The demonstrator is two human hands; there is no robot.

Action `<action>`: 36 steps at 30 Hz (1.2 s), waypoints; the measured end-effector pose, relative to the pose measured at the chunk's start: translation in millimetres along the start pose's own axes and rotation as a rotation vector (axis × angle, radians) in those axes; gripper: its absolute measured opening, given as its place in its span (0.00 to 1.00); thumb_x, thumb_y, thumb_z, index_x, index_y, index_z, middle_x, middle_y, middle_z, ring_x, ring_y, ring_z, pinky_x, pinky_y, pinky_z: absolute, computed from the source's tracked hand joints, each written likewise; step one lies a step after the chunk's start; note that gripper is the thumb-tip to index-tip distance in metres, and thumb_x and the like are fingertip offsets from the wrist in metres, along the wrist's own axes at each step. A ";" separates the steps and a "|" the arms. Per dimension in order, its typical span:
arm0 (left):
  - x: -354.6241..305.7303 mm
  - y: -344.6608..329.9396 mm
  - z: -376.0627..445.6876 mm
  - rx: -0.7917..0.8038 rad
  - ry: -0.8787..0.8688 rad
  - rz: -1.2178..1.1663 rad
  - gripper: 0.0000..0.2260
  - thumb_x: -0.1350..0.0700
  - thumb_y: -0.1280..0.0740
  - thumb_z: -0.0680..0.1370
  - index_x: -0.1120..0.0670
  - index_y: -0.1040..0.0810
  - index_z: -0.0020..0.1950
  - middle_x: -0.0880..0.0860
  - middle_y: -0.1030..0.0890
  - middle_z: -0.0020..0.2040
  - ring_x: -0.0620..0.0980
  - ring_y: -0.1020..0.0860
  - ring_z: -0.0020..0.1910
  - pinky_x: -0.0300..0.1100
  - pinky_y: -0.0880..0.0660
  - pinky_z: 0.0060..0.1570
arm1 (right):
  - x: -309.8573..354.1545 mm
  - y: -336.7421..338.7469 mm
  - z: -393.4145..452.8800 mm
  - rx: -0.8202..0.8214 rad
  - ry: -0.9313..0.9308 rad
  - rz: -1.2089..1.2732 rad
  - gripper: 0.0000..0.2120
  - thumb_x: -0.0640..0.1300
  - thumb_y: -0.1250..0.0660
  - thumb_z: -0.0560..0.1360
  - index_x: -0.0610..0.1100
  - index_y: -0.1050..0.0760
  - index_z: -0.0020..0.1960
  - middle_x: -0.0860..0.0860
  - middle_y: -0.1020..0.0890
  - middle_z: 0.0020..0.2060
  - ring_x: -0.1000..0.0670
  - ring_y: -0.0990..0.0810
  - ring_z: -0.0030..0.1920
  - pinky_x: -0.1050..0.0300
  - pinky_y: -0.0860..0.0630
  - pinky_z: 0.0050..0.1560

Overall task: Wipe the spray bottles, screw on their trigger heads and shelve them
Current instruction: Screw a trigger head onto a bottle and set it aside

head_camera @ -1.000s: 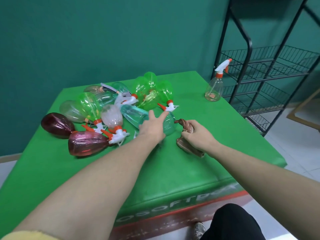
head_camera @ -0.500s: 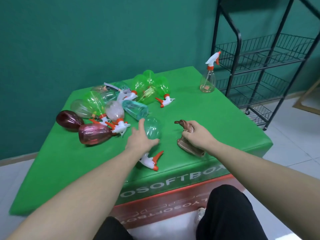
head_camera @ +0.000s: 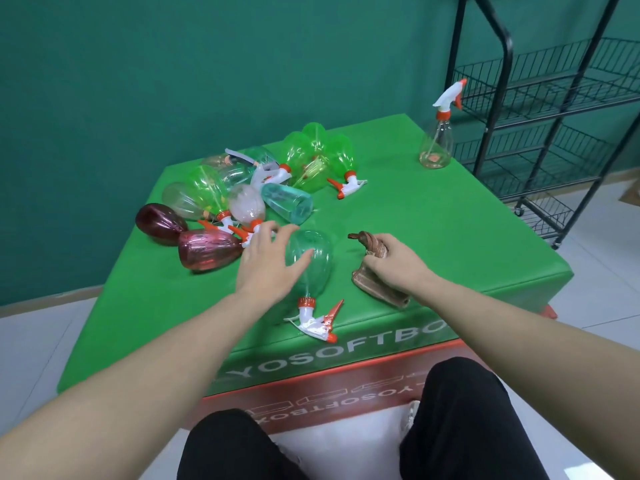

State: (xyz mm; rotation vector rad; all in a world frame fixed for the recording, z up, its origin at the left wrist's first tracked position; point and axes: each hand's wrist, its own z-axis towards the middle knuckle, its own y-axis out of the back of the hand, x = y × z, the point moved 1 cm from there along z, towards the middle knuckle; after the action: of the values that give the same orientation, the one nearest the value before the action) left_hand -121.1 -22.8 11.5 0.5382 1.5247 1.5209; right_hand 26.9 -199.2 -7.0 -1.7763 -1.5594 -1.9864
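A teal see-through spray bottle (head_camera: 317, 258) lies on the green table (head_camera: 433, 237) with its white and orange trigger head (head_camera: 317, 322) pointing toward me. My left hand (head_camera: 272, 265) rests on the bottle's left side with fingers spread and fairly straight. My right hand (head_camera: 389, 259) grips a brown cloth (head_camera: 375, 285) lying on the table just right of the bottle. A pile of green, clear, teal and dark red bottles (head_camera: 242, 199) lies at the back left. One clear bottle (head_camera: 437, 143) stands upright at the far right corner.
A black wire shelf rack on wheels (head_camera: 554, 133) stands to the right of the table, its tiers holding nothing visible. The table's front edge (head_camera: 346, 351) carries white lettering. My knees in black trousers (head_camera: 460, 410) are below the table front.
My left hand drew the teal bottle out of the pile toward the front, and its trigger head now points at me. The right hand stayed on the cloth. The camera pulled back.
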 end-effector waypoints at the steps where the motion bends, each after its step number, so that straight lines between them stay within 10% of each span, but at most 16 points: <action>1: 2.0 2.8 0.7 0.015 -0.158 0.093 0.21 0.44 0.36 0.83 0.46 0.30 0.76 0.52 0.35 0.75 0.54 0.34 0.74 0.56 0.41 0.76 | -0.8 -0.3 1.5 -0.006 0.002 0.003 0.20 0.47 0.37 0.81 0.48 0.33 0.72 0.53 0.21 0.45 0.49 0.17 0.45 0.49 0.19 0.43; 5: 13.9 9.7 13.7 0.227 -0.692 0.405 0.29 0.60 0.33 0.74 0.43 0.28 0.74 0.47 0.40 0.82 0.54 0.46 0.82 0.62 0.55 0.79 | -5.0 -1.6 9.2 -0.017 -0.001 0.007 0.20 0.47 0.37 0.81 0.48 0.32 0.72 0.55 0.22 0.45 0.55 0.22 0.40 0.60 0.28 0.36; 12: 4.2 6.3 38.1 0.466 -0.877 0.747 0.39 0.60 0.31 0.75 0.40 0.43 0.82 0.48 0.57 0.85 0.52 0.62 0.83 0.55 0.73 0.74 | -8.0 -5.2 16.5 -0.013 -0.009 0.014 0.21 0.48 0.36 0.80 0.48 0.32 0.72 0.56 0.22 0.45 0.53 0.21 0.44 0.57 0.23 0.44; 36: 48.1 21.2 -31.6 0.217 -0.184 0.448 0.38 0.29 0.34 0.73 0.46 0.36 0.78 0.50 0.25 0.69 0.53 0.27 0.66 0.53 0.32 0.67 | 11.0 -15.6 -17.8 0.019 0.026 0.108 0.18 0.46 0.36 0.80 0.49 0.31 0.69 0.50 0.19 0.47 0.51 0.20 0.41 0.50 0.20 0.46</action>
State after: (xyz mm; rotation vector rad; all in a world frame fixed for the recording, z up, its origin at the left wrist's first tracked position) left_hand -177.2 1.8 13.4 1.1775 1.4963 1.5848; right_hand 0.9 -197.7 -5.2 -1.7798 -1.4373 -1.9315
